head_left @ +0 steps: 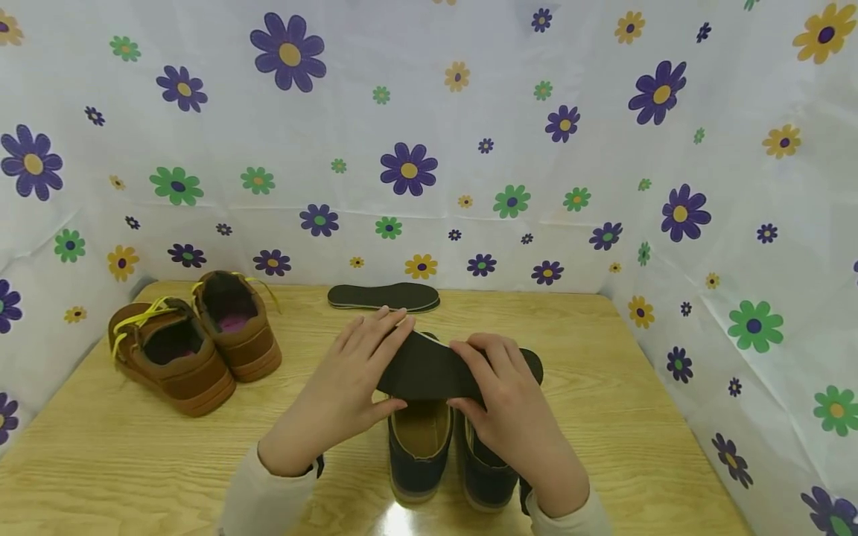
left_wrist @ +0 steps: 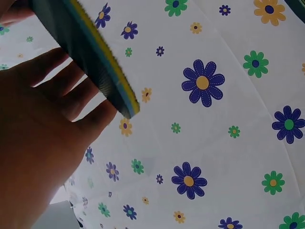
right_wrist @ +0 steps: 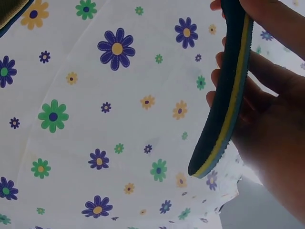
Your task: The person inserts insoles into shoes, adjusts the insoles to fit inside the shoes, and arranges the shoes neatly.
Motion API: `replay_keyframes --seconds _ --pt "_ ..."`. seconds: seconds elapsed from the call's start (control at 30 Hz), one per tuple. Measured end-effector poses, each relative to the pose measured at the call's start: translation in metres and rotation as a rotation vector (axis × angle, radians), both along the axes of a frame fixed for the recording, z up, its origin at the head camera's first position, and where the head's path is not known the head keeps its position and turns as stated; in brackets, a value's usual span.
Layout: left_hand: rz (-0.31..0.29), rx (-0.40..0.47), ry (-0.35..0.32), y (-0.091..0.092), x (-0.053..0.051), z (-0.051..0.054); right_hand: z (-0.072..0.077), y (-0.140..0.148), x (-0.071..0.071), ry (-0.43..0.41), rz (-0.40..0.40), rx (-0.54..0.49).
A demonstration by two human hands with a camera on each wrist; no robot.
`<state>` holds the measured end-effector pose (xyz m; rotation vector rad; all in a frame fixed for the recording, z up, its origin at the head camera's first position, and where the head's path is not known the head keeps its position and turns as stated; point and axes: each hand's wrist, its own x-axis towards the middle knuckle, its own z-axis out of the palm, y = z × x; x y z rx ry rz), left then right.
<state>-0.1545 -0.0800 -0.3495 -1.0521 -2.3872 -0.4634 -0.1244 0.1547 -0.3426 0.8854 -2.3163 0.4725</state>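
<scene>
Both hands close on one insole (head_left: 429, 372): left hand (head_left: 345, 387) on its left part, right hand (head_left: 506, 391) further right, fingers over the far edge, thumbs near the close edge. Under the grip stand dark shoes (head_left: 418, 473); beyond it lies another insole (head_left: 382, 296); leftward, well apart, brown shoes (head_left: 258, 361).

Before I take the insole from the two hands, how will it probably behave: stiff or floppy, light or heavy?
The insole probably bends a little, since it looks curved in the right wrist view. It is likely light for its size, being thin with foam-like layers. Its flat shape makes rolling unlikely.
</scene>
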Motion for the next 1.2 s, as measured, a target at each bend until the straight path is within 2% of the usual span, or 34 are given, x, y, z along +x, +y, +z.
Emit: replay_keyframes --seconds 0.17,0.43,0.63,0.8,0.93,1.0,1.07,1.13,1.2 --pt "0.005 -0.001 0.015 0.004 -0.001 -0.004 -0.001 -0.003 -0.001 0.049 -0.018 0.044" --pt "-0.069 0.021 -0.005 0.008 0.002 -0.003 -0.006 -0.021 0.004 0.142 -0.124 0.114" --pt "-0.123 0.022 0.002 0.009 0.000 -0.002 -0.008 -0.024 0.008 0.108 -0.210 0.145" --pt "-0.155 0.028 -0.002 0.010 -0.001 -0.005 -0.003 -0.015 0.003 0.047 -0.161 0.174" --pt "-0.100 0.068 0.027 0.011 -0.003 -0.004 0.004 0.002 -0.003 -0.094 -0.123 0.128" --pt "-0.045 0.112 0.028 0.009 -0.004 -0.003 0.006 0.015 -0.006 -0.238 -0.121 0.057" --pt "0.005 0.158 0.019 0.006 -0.007 -0.002 0.009 0.027 -0.009 -0.415 -0.116 -0.072" --pt "0.033 0.175 -0.013 0.003 -0.010 -0.005 0.012 0.036 -0.007 -0.598 -0.126 -0.222" --pt "0.037 0.155 -0.062 0.003 -0.014 -0.011 0.014 0.039 -0.001 -0.735 -0.152 -0.335"
